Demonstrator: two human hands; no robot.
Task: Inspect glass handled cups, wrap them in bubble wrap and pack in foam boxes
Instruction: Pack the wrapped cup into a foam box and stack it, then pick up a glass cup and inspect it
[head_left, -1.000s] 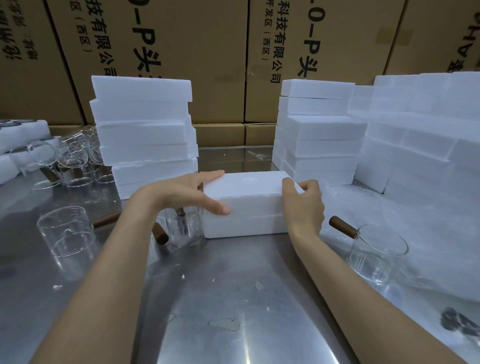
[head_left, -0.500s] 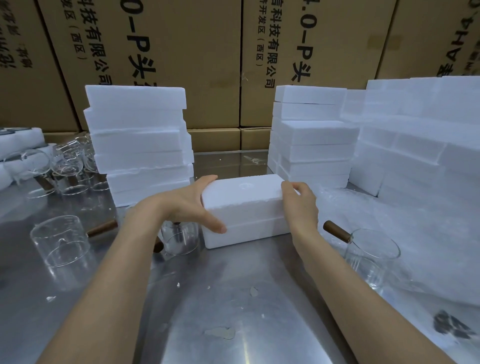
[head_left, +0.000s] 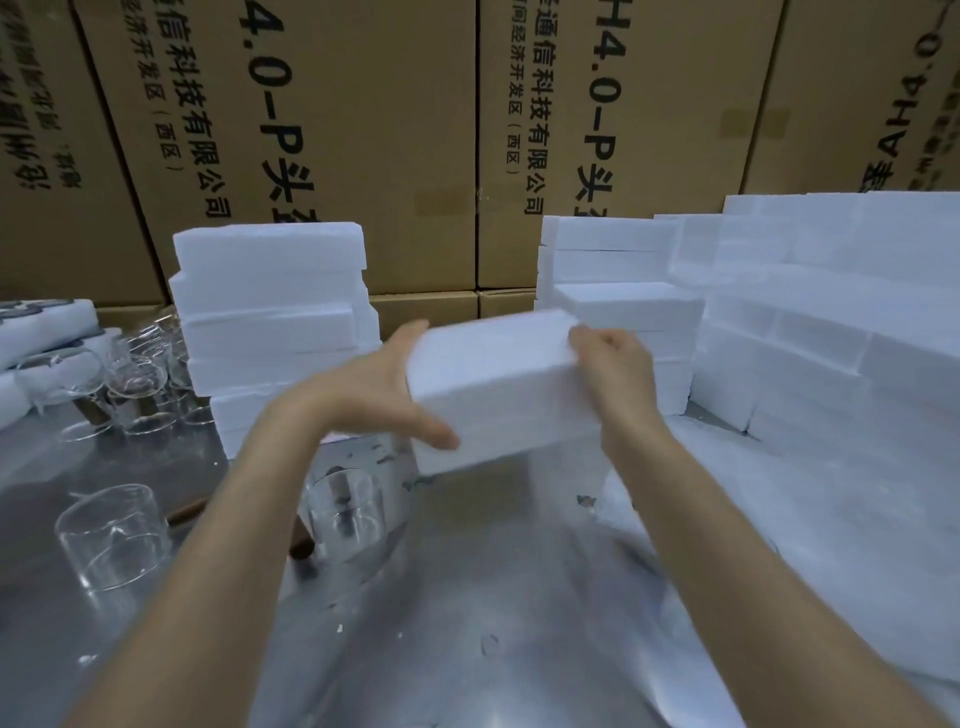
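Observation:
A closed white foam box (head_left: 498, 384) is held off the steel table, tilted with its right end higher. My left hand (head_left: 379, 400) grips its left end, thumb along the front face. My right hand (head_left: 613, 369) grips its right end with fingers curled over the top edge. Below my left forearm stands a glass cup (head_left: 345, 512) with a brown handle. Another glass cup (head_left: 111, 535) stands at the left. A sheet of bubble wrap (head_left: 810, 561) lies on the table at the right.
A stack of foam boxes (head_left: 275, 322) rises behind at the left, another stack (head_left: 618, 280) at centre right, and a larger pile (head_left: 841, 322) at the far right. Several glass cups (head_left: 119, 379) cluster at the far left. Cardboard cartons (head_left: 363, 130) wall the back.
Both hands have lifted the foam box off the table and carried it up and away from me, tilting it. The view has also turned upward.

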